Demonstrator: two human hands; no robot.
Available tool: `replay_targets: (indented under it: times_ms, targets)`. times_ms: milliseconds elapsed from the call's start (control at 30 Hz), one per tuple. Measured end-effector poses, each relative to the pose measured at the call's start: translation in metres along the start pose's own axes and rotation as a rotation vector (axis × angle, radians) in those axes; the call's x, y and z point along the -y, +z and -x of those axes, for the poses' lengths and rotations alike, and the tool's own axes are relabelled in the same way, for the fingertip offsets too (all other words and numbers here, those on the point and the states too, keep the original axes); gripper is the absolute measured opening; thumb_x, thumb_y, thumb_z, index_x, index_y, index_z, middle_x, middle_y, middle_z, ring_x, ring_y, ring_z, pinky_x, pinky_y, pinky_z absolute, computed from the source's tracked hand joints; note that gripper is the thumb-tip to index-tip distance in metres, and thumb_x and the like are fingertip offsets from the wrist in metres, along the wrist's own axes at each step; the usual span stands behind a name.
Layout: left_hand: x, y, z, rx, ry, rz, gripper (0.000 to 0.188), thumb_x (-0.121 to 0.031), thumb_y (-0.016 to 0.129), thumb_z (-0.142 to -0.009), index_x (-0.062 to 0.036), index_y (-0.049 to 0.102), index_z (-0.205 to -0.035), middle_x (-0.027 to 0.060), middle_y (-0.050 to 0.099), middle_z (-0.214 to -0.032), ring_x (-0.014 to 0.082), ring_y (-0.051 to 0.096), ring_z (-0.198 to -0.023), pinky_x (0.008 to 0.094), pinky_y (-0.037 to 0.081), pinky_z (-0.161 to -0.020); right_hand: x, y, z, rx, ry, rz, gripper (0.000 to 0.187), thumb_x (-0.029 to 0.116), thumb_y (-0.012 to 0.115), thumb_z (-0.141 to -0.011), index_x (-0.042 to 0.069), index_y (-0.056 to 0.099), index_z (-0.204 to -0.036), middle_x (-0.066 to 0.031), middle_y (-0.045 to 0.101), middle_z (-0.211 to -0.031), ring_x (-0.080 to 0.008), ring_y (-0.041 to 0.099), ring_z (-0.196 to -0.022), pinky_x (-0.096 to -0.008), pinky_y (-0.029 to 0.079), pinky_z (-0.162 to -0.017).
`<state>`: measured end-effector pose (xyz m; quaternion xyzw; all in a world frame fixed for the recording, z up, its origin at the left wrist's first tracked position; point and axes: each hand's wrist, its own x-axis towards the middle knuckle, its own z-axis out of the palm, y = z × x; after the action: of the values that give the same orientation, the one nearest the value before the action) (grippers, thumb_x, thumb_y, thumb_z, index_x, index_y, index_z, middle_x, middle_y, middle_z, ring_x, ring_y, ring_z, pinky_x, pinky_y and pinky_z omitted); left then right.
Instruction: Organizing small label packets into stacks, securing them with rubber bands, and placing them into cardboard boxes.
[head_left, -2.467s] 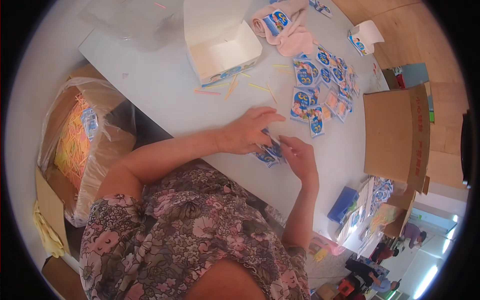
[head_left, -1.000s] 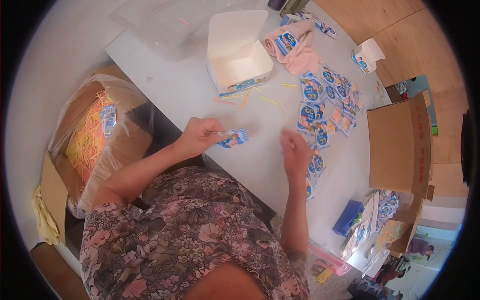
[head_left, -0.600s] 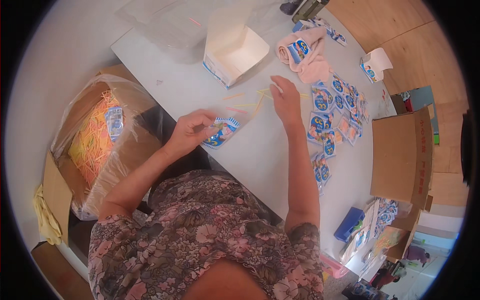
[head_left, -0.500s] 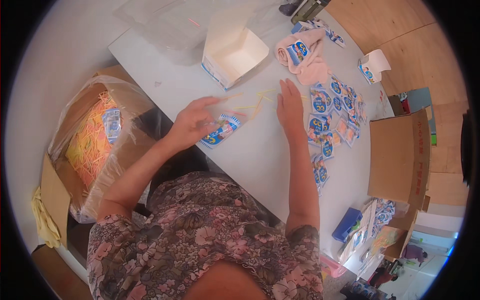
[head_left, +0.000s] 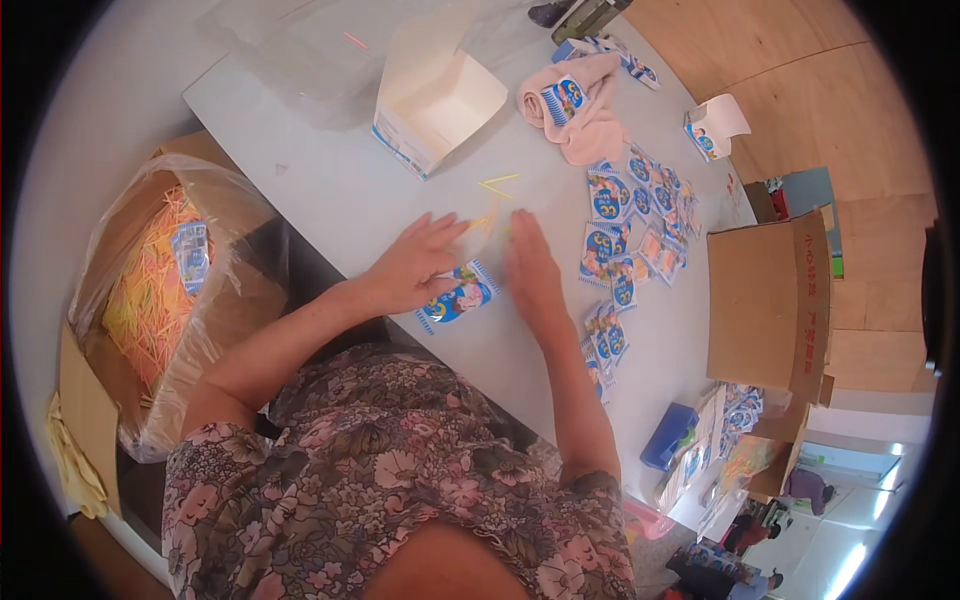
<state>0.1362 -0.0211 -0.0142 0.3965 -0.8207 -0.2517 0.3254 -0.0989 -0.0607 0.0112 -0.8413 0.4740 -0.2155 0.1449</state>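
Over the near part of the table, my left hand (head_left: 408, 266) lies palm down with its fingers stretched out. Its thumb side touches or overlaps a blue-and-white printed packet (head_left: 462, 296). Facing it across a narrow gap is my right hand (head_left: 531, 268), held edgewise with straight fingers, gripping nothing that I can see. Between the fingertips lie a few thin yellow and orange sticks (head_left: 484, 222), partly hidden by the hands. Just beyond them, more yellow sticks (head_left: 498, 183) rest on the tabletop.
An open white box (head_left: 440, 110) stands beyond my hands. Right of it are a pink towel (head_left: 590, 130) with a packet on it and a spread of similar packets (head_left: 610, 250). A lined carton of coloured sticks (head_left: 150, 300) sits at left; a brown carton (head_left: 760, 300) at right.
My right hand has come down and left toward my left hand, narrowing the gap. The sticks are gathered closer between them. The whole view has shifted slightly.
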Motion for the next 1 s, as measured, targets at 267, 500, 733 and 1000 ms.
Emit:
replay_targets:
  times_ms: [267, 500, 733, 1000]
  targets:
    - [-0.014, -0.018, 0.043, -0.090, -0.213, 0.702, 0.012, -0.010, 0.064, -0.089, 0.0011, 0.065, -0.088, 0.0164, 0.057, -0.126, 0.0250, 0.053, -0.115, 0.0350, 0.041, -0.095, -0.038, -0.051, 0.012, 0.054, 0.095, -0.032, 0.042, 0.003, 0.066, -0.080, 0.005, 0.058, -0.120, -0.0099, 0.054, -0.126, -0.0234, 0.059, -0.097, -0.0330, 0.049, -0.086]
    - [-0.022, -0.021, 0.043, 0.065, 0.003, 0.350, 0.015, -0.016, 0.067, -0.083, -0.0017, 0.063, -0.085, 0.0099, 0.064, -0.101, 0.0271, 0.059, -0.098, 0.0403, 0.039, -0.096, -0.037, -0.041, -0.015, 0.019, -0.134, 0.185, 0.049, 0.008, 0.068, -0.078, 0.006, 0.055, -0.125, -0.0126, 0.053, -0.130, -0.0290, 0.054, -0.114, -0.0354, 0.047, -0.092]
    - [-0.029, -0.017, 0.049, 0.052, 0.152, 0.301, 0.016, -0.019, 0.067, -0.082, -0.0039, 0.064, -0.086, 0.0069, 0.065, -0.097, 0.0268, 0.060, -0.095, 0.0408, 0.040, -0.089, 0.034, -0.033, 0.065, 0.307, -0.259, 0.236, 0.057, 0.026, 0.068, -0.080, 0.016, 0.051, -0.134, -0.0139, 0.035, -0.149, -0.0377, 0.026, -0.140, -0.0617, 0.017, -0.111]
    - [-0.028, -0.003, 0.040, 0.032, 0.039, 0.199, 0.016, -0.017, 0.065, -0.086, -0.0027, 0.064, -0.093, 0.0070, 0.065, -0.089, 0.0224, 0.061, -0.086, 0.0340, 0.044, -0.079, 0.007, 0.003, 0.041, 0.032, -0.128, 0.378, 0.053, 0.027, 0.061, -0.087, 0.023, 0.047, -0.138, -0.0141, 0.031, -0.150, -0.0367, 0.024, -0.141, -0.0658, 0.013, -0.109]
